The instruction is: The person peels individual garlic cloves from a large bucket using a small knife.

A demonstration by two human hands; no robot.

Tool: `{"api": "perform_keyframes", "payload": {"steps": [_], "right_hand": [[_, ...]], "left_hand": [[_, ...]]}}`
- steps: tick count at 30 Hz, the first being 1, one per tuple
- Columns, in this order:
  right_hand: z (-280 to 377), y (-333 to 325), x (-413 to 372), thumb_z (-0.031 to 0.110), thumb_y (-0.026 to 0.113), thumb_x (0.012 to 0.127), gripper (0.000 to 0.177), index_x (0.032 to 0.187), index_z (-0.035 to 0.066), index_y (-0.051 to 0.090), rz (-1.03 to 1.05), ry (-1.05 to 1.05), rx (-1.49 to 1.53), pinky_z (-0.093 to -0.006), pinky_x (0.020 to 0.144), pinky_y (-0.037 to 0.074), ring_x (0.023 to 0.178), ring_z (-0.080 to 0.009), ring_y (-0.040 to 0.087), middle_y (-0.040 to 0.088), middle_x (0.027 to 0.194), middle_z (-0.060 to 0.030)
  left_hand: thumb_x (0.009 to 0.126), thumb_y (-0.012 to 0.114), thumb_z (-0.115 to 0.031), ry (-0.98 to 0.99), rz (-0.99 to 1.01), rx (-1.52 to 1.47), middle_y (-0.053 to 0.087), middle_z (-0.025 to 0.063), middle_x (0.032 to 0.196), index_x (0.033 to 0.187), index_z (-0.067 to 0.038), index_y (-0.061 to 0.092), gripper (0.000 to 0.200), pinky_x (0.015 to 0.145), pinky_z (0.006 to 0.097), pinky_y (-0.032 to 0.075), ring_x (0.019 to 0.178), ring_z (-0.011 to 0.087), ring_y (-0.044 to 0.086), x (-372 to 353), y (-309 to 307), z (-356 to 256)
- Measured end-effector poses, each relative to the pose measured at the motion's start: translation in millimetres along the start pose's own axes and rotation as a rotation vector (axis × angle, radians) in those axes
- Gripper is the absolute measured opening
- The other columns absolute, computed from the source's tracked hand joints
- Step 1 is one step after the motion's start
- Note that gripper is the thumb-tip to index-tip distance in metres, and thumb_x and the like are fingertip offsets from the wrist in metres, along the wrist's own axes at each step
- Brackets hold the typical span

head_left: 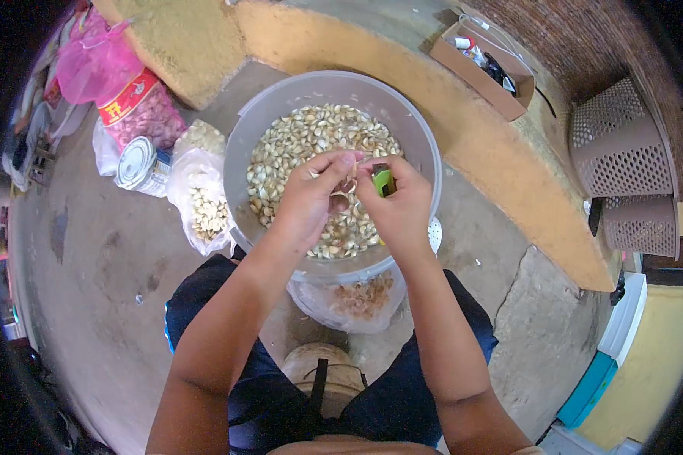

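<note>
Knife (383, 180) in right hand (399, 211), handle forward

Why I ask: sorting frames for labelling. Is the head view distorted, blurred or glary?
Head view: fisheye bends the edges, with black vignette at the corners; soft daylight, no glare; the left hand, right hand with its green tool and the bowl at centre are sharp; the periphery smears.

You work over a grey plastic tub (239, 129), matt and smooth, full of pale cloves (296, 144) with a faint waxy sheen. The tool (384, 180) in your right hand (398, 205) is glossy green plastic. The clear plastic bags (197, 193) look thin and crinkled. The can (136, 163) has a shiny metal lid, the box (478, 76) is matt cardboard, and the floor (99, 288) is rough concrete.
</note>
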State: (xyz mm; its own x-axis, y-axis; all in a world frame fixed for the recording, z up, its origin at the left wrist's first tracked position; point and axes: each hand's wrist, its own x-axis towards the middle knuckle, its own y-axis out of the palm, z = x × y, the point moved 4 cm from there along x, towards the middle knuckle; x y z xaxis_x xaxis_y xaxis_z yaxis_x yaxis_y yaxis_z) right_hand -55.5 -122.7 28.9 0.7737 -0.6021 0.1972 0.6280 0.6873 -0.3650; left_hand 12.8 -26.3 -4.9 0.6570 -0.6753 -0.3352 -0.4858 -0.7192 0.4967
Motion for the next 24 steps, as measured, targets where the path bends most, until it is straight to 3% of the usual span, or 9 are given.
{"api": "perform_keyframes", "payload": {"steps": [1,4,7,10,13,16,19,24], "right_hand": [[2.7,-0.5,0.0,0.016,0.063,0.069,0.018,0.078,0.000,0.058,-0.021,-0.026,-0.029,-0.0297,0.052,0.042,0.057,-0.0212,0.056,0.055,0.065,-0.0130],[7.2,-1.4,-1.7,0.016,0.063,0.068,0.019,0.077,0.001,0.058,-0.042,-0.097,-0.065,-0.0310,0.054,0.043,0.059,-0.0251,0.055,0.056,0.068,-0.0149],[6.4,-2.4,-1.3,0.014,0.062,0.069,0.017,0.077,0.000,0.057,-0.057,-0.095,-0.031,-0.0300,0.052,0.043,0.056,-0.0202,0.055,0.055,0.064,-0.0124],[-7.5,-2.2,0.8,0.012,0.061,0.069,0.016,0.077,-0.001,0.057,-0.026,0.135,0.214,-0.0284,0.050,0.042,0.053,-0.0143,0.053,0.054,0.058,-0.0086],[-9.1,-2.5,0.6,0.011,0.060,0.070,0.014,0.078,-0.001,0.057,0.042,0.379,0.481,-0.0261,0.049,0.042,0.052,-0.0104,0.051,0.053,0.056,-0.0056],[-14.6,-0.4,1.0,0.012,0.060,0.071,0.015,0.078,-0.001,0.057,0.056,0.384,0.506,-0.0249,0.051,0.042,0.052,-0.0113,0.051,0.055,0.059,-0.0061],[-14.0,-0.1,2.8,0.012,0.060,0.070,0.016,0.079,0.000,0.058,-0.014,0.179,0.216,-0.0255,0.052,0.042,0.053,-0.0132,0.052,0.056,0.061,-0.0082],[-8.5,-2.1,2.2,0.011,0.061,0.067,0.016,0.078,0.001,0.058,-0.025,0.068,0.098,-0.0278,0.054,0.042,0.056,-0.0172,0.053,0.057,0.065,-0.0117]], "left_hand": [[0.084,0.051,-0.029,0.015,-0.004,0.029,0.056,-0.0016,0.084,0.100,-0.007,0.055,0.028,0.052,0.0197,0.036,0.067,0.0069,0.048,0.3,-0.3,0.0],[0.084,0.052,-0.028,0.048,-0.052,0.094,0.056,-0.0008,0.082,0.099,-0.007,0.055,0.027,0.051,0.0206,0.037,0.066,0.0072,0.049,1.3,-0.2,2.2],[0.084,0.052,-0.028,0.059,-0.053,0.146,0.056,-0.0005,0.079,0.099,-0.006,0.056,0.027,0.051,0.0216,0.038,0.064,0.0075,0.048,-0.9,3.1,0.6],[0.084,0.052,-0.029,0.049,0.084,0.153,0.055,-0.0007,0.079,0.098,-0.006,0.056,0.027,0.050,0.0212,0.037,0.062,0.0076,0.047,-1.3,3.9,-1.4],[0.082,0.055,-0.027,0.034,0.094,0.093,0.051,-0.0028,0.070,0.095,-0.004,0.059,0.027,0.050,0.0205,0.037,0.061,0.0051,0.044,-3.5,7.4,-4.5],[0.082,0.055,-0.027,-0.027,0.079,-0.019,0.053,-0.0015,0.072,0.095,-0.003,0.058,0.027,0.051,0.0203,0.038,0.063,0.0053,0.046,-1.1,5.7,-0.8],[0.081,0.056,-0.026,-0.030,-0.048,0.110,0.054,-0.0006,0.075,0.095,-0.004,0.057,0.026,0.050,0.0197,0.038,0.064,0.0058,0.047,0.6,0.9,-1.5],[0.078,0.060,-0.022,0.102,-0.092,0.345,0.056,0.0009,0.076,0.088,-0.005,0.060,0.019,0.045,0.0194,0.039,0.061,0.0063,0.050,2.5,-5.7,-18.7]]}}
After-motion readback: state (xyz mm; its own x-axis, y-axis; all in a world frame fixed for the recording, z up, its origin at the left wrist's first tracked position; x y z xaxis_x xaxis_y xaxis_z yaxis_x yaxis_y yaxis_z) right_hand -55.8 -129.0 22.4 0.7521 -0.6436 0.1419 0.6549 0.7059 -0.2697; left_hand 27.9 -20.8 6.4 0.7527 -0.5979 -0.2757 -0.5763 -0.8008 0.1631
